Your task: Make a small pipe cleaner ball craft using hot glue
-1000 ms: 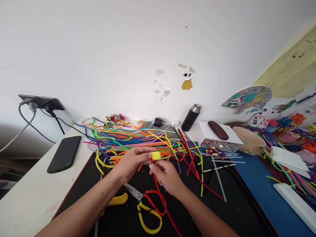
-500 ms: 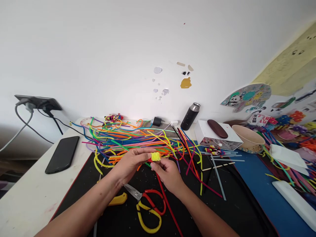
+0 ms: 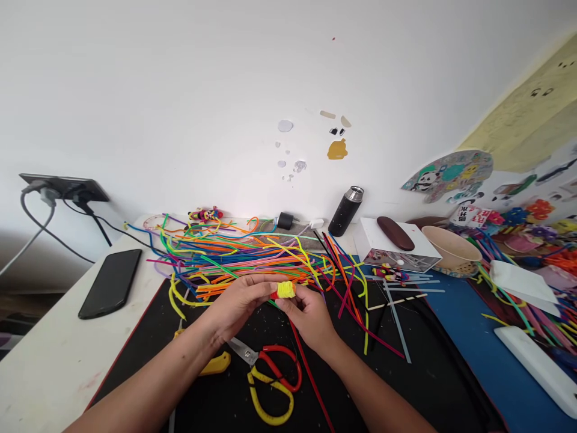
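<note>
Between my two hands is a small coil of yellow pipe cleaner [image 3: 285,290], with red showing at its left end and a bit of orange at its right. My left hand [image 3: 243,299] pinches the coil's left end between thumb and fingers. On the other side, my right hand [image 3: 309,313] is closed with thumb and fingertips against the coil's right and lower edge. A long red pipe cleaner [image 3: 310,370] trails from under my right hand toward the mat's front. Scissors [image 3: 265,376] with one red and one yellow handle lie below my hands.
Many coloured pipe cleaners [image 3: 243,258] spread behind my hands. A yellow-handled tool [image 3: 217,364] lies partly under my left forearm. A phone [image 3: 111,282] rests at left. A black flask [image 3: 346,210], a white box [image 3: 367,240] and a bowl [image 3: 451,246] stand at the back right.
The view has shifted slightly. Both hands keep hold of the yellow coil, which seems turned a little in the fingers, showing more orange at its right end.
</note>
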`<action>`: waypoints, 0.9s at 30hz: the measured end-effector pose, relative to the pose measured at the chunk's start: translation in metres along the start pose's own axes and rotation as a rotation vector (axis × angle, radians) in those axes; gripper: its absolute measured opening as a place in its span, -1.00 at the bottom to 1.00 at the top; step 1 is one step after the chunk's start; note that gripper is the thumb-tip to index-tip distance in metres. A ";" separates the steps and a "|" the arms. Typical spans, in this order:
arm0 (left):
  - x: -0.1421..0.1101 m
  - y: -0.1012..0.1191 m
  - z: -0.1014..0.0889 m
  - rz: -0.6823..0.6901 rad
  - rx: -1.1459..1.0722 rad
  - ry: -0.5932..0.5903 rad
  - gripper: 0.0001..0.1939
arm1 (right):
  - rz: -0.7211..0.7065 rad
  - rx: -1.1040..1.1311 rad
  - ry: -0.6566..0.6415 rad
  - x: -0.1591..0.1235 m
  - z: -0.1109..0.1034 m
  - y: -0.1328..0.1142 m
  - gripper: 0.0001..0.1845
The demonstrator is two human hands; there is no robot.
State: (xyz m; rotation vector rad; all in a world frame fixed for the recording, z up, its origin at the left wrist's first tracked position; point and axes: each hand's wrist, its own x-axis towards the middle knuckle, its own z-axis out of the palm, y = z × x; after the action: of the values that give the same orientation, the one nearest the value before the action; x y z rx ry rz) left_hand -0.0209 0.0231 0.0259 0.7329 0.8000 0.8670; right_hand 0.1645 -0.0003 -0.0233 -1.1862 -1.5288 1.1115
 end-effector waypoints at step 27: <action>0.002 -0.006 -0.008 -0.120 0.148 -0.062 -0.53 | -0.068 -0.118 0.058 -0.015 -0.005 0.001 -0.82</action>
State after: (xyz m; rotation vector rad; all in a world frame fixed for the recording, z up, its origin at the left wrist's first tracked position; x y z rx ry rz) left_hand -0.0241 0.0241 0.0161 0.8293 0.8507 0.6795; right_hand 0.1722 -0.0144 -0.0253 -1.2254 -1.5961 0.9461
